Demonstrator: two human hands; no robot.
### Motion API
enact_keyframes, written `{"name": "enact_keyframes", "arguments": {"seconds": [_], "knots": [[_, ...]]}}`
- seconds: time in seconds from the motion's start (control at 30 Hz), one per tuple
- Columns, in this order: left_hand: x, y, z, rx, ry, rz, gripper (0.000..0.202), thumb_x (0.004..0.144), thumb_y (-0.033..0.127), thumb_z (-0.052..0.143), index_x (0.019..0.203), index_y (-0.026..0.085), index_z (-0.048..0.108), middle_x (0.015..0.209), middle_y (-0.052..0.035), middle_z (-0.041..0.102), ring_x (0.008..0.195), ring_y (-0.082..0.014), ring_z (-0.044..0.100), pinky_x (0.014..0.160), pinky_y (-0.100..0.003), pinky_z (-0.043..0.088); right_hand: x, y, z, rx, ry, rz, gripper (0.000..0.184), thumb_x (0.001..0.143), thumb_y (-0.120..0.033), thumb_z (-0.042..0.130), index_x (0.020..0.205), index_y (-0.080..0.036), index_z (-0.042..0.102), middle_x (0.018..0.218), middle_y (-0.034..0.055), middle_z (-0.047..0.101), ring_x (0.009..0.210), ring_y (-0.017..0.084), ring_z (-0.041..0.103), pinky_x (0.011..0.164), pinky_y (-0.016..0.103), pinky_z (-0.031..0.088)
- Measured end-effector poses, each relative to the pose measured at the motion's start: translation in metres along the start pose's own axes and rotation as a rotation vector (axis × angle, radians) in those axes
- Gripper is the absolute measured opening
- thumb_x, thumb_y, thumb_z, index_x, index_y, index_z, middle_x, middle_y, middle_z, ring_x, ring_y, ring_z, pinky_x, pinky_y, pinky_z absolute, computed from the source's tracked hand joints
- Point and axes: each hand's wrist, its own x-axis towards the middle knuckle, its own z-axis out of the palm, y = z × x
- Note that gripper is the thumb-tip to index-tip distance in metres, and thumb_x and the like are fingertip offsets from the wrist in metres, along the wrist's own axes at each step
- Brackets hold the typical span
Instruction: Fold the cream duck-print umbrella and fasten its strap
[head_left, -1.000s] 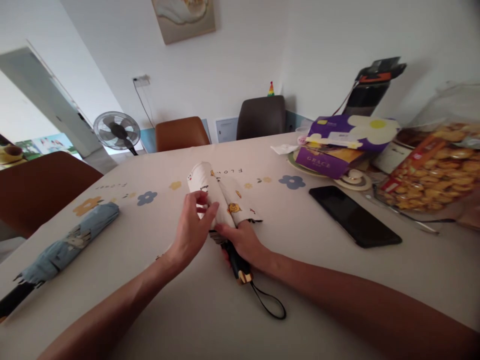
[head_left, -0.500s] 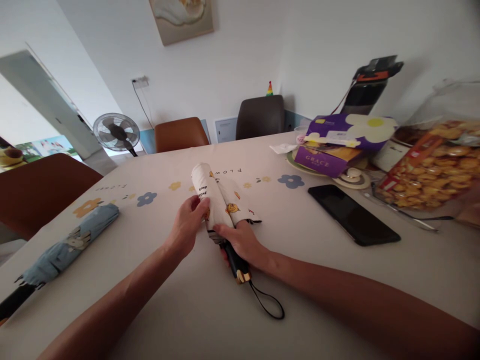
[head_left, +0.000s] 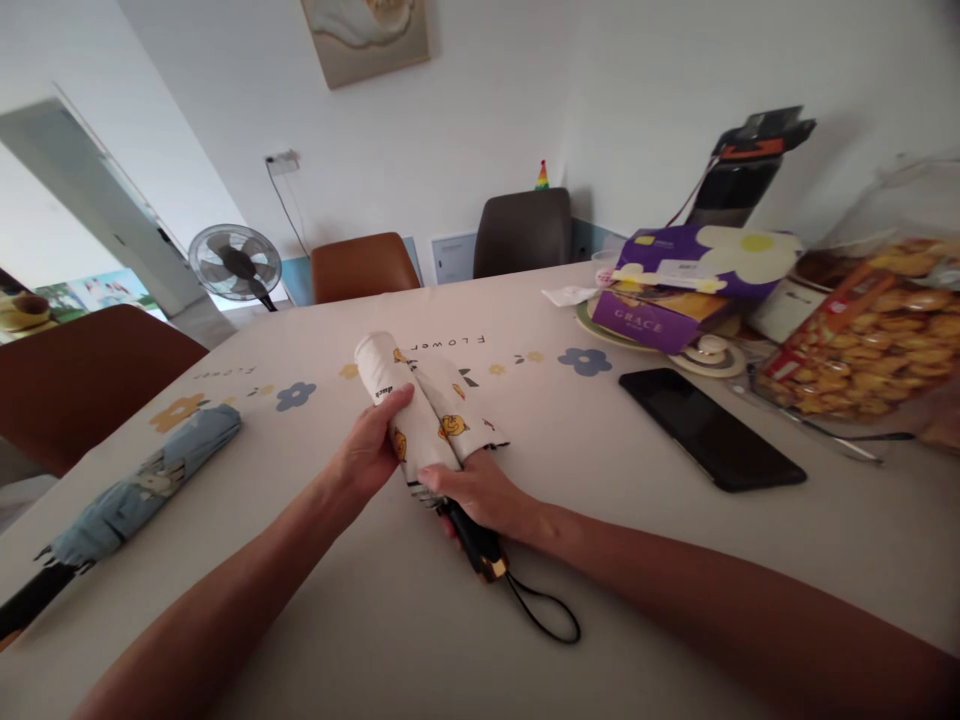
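Note:
A white folding umbrella with yellow duck prints lies slanted in front of me, its canopy wrapped round the shaft with one flap loose on the right. My left hand is closed round the canopy's left side, thumb on top. Lower down, my right hand grips the canopy's base beside the black handle, its thumb over the cloth and some fingers hidden underneath. The handle has a gold end and a black wrist strap lying on the table. At the left rests a blue folded umbrella with a black handle.
The white table has printed flowers. To the right lie a black phone and glasses, near a purple box, a snack bag and a black bottle. Chairs and a fan stand beyond.
The white umbrella's top has swung left and its handle end has shifted slightly right and down. Both hands keep their hold, the left one moving a little left with the canopy.

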Motion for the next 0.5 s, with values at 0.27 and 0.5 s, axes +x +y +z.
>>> {"name": "enact_keyframes", "arguments": {"seconds": [0.27,0.5], "knots": [[0.0001,0.0026,0.0031,-0.050,0.019,0.100,0.039,0.074,0.025,0.061,0.111,0.013,0.058,0.098,-0.0110,0.067,0.093,-0.0252,0.063,0.088,-0.037,0.051,0.0033,-0.0030,-0.0012,0.133,-0.091,-0.109,0.030,0.076,-0.035,0.059,0.093,-0.012,0.051,0.056,0.0022,0.058,0.042,0.014,0.056,0.036,0.025,0.049],[0.0053,-0.0042,-0.0035,0.043,0.019,0.061,0.042,0.075,0.035,0.058,0.109,0.012,0.058,0.094,-0.0133,0.067,0.088,-0.0280,0.063,0.073,-0.038,0.055,0.0058,-0.0025,-0.0024,0.330,-0.221,-0.164,0.038,0.073,-0.032,0.063,0.103,-0.013,0.050,0.078,0.0058,0.062,0.058,0.019,0.065,0.042,0.029,0.053]]}}
